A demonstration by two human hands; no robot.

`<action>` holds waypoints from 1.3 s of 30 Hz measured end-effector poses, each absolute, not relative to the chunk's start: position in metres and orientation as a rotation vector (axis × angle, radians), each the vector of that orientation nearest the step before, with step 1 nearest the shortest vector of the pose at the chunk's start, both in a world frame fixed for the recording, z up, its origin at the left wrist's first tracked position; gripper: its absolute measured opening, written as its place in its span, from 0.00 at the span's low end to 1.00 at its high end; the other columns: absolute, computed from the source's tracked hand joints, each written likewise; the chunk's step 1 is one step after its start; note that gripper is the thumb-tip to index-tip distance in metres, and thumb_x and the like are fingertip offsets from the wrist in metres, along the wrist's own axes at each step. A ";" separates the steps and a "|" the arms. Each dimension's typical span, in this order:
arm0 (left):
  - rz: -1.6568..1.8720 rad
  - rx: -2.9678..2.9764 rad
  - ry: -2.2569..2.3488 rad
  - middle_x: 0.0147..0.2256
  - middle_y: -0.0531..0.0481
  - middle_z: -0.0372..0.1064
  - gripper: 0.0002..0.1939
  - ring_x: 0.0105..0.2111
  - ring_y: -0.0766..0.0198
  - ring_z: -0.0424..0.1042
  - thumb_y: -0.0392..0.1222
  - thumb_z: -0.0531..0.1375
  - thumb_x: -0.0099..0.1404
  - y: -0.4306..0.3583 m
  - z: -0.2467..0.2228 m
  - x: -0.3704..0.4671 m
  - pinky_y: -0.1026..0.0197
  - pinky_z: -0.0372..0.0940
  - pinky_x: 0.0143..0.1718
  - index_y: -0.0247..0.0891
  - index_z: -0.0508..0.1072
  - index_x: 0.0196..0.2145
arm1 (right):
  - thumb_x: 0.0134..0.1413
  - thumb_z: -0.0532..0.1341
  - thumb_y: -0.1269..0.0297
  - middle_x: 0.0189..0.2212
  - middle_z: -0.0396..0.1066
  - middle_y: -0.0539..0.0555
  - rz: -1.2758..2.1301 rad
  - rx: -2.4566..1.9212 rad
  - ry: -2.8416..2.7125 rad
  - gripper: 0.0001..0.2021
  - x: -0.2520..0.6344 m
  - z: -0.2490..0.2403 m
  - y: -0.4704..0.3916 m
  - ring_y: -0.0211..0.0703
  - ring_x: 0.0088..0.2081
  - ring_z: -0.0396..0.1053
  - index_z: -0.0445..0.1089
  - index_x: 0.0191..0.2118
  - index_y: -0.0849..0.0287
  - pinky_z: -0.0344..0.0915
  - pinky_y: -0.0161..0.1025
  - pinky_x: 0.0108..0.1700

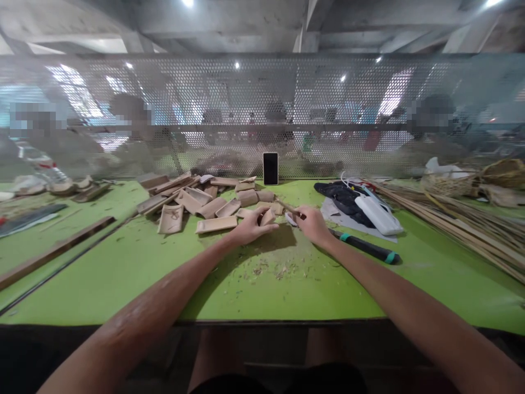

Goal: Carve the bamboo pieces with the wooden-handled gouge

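Observation:
My left hand (248, 227) is closed around a short curved piece of split bamboo (268, 218), held just above the green table (246, 298). Pinched in my right hand (312, 224) is a thin brown stick-like tool (289, 207); its tip points left, close to the bamboo, and I cannot make out its exact kind. A long tool with a black handle and green bands (367, 247) lies on the table beside my right hand, which partly hides it. Beyond my left hand is a loose pile of split bamboo pieces (211, 208). Small shavings (281, 269) lie below both hands.
A dark-screened phone (270, 168) stands upright against the perforated metal screen (229, 109). At right are a white power bank-like block (379, 215), dark cloth (342, 198) and long bamboo strips (443, 221). A wooden strip (57, 250) lies left. Several people sit beyond the screen.

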State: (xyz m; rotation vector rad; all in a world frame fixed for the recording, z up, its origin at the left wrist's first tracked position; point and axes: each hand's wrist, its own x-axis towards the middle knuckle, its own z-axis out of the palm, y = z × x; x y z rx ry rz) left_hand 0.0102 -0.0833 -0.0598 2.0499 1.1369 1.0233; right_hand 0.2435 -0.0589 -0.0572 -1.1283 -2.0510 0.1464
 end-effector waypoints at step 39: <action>1.002 2.056 1.148 0.48 0.43 0.72 0.32 0.48 0.51 0.71 0.58 0.65 0.60 -0.079 -0.062 0.006 0.51 0.67 0.50 0.37 0.68 0.55 | 0.61 0.58 0.65 0.28 0.71 0.54 0.565 -1.030 -1.937 0.10 0.244 -0.058 -0.062 0.40 0.24 0.69 0.77 0.38 0.61 0.67 0.38 0.28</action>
